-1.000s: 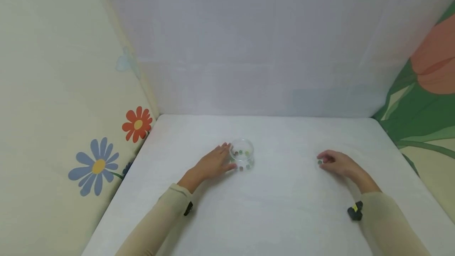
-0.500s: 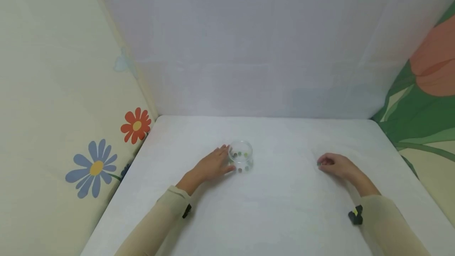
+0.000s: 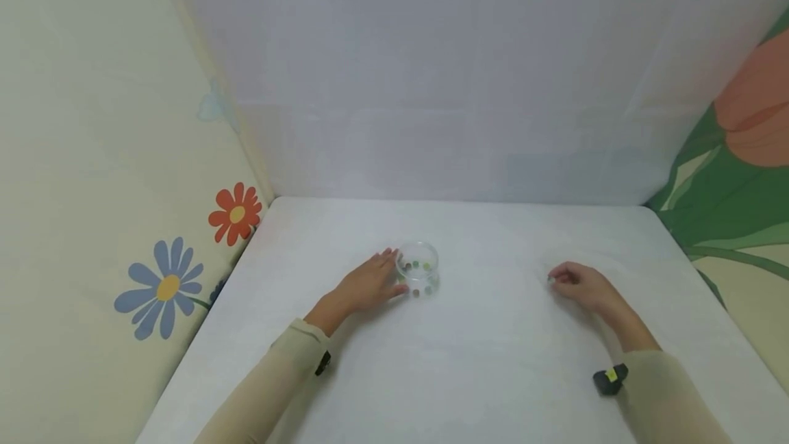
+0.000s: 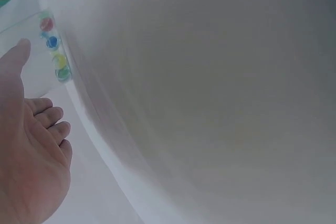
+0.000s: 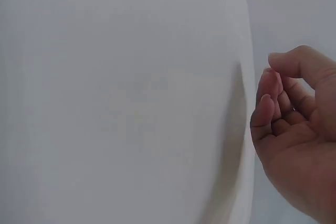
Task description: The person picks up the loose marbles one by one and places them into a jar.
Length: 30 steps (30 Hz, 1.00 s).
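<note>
A clear round container [image 3: 419, 259] with several coloured marbles in it stands left of centre on the white table. My left hand [image 3: 368, 284] holds its left side, thumb on the near side and fingers toward the far side. In the left wrist view, red, blue, yellow and green marbles [image 4: 59, 61] line the container's bottom, beyond the thumb. Over at the right, my right hand [image 3: 582, 285] pinches a small marble [image 3: 551, 281] between thumb and fingertips, low over the table. The right wrist view shows the curled fingers, but the marble is hidden there.
The white-covered table [image 3: 481, 362] meets a white cloth backdrop [image 3: 456, 88] behind. A flowered cloth [image 3: 74, 190] hangs along the left side and another with green leaves [image 3: 727, 190] at the right. Faint clear edges show around the right hand.
The right hand's thumb and fingertips have drawn together on the marble, and its wrist has turned slightly. The left hand and container stay in place.
</note>
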Tool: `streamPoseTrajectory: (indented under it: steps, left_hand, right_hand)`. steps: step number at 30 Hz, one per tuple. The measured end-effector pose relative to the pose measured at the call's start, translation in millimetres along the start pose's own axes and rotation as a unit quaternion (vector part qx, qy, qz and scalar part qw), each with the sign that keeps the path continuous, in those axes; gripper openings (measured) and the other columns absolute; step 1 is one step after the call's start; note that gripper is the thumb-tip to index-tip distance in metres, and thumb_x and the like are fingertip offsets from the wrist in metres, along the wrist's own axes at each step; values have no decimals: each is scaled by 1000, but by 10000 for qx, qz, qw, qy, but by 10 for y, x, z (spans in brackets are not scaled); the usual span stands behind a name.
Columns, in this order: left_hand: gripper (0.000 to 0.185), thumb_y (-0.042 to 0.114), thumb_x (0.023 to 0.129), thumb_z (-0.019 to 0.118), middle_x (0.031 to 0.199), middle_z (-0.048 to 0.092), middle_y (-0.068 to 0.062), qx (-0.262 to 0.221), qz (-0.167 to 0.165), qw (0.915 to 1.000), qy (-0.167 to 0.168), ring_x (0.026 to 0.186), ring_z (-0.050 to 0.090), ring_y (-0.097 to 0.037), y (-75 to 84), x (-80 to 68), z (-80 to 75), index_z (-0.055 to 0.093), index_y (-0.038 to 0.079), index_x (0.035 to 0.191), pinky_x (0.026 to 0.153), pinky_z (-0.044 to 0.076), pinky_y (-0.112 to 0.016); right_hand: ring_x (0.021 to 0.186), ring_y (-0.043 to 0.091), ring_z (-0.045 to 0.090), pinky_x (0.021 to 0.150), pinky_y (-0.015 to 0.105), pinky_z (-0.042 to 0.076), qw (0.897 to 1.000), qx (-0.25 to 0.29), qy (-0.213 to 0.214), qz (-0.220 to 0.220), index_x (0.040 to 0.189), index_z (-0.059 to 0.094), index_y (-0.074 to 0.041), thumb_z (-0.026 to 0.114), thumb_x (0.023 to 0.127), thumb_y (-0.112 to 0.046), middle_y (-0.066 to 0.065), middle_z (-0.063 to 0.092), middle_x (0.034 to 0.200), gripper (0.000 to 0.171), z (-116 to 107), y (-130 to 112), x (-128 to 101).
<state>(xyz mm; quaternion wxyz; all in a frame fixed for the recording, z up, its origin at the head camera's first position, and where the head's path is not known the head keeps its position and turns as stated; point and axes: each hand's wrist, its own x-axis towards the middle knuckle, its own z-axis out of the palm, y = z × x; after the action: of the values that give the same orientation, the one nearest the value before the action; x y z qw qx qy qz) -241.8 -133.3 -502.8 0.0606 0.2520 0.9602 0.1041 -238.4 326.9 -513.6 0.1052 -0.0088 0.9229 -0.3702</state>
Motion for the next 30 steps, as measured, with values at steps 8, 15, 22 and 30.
streamPoseTrajectory:
  steps: [8, 15, 22, 30]
  left_hand:
    - [86, 59, 102, 48, 165, 24, -20, -61, -97, 9999, -86, 154, 21, -31, -3, 2, 32, 23, 0, 159, 127, 17, -42]
    - [87, 59, 102, 47, 164, 25, -21, 82, -25, 9999, -54, 154, 22, -31, 4, 4, 5, 24, -2, 159, 127, 18, -42]
    - [86, 59, 102, 47, 164, 25, -21, 70, -12, 9999, -79, 154, 21, -32, -2, 20, 8, 24, -2, 159, 127, 17, -42]
    - [86, 59, 102, 47, 164, 25, -20, 99, -47, 9999, -45, 154, 22, -31, -2, 26, 17, 24, -2, 159, 127, 18, -42]
  right_hand:
    - [101, 28, 60, 76, 31, 51, 9990, 411, 106, -101, 125, 62, 0, 67, 96, -17, 15, 64, 111, 34, 59, -263, -60]
    - [106, 29, 61, 83, 35, 52, 9977, 621, 105, -267, 124, 63, -2, 69, 96, -21, 14, 66, 113, 34, 96, -435, -67]
    - [103, 25, 62, 84, 32, 52, 9943, 934, 43, -507, 124, 63, -1, 70, 96, -20, 11, 67, 111, 35, 133, -538, -89]
    - [96, 18, 63, 83, 29, 53, 9894, 1252, 18, -734, 120, 64, 3, 71, 94, -14, 11, 68, 107, 32, 208, -675, -65]
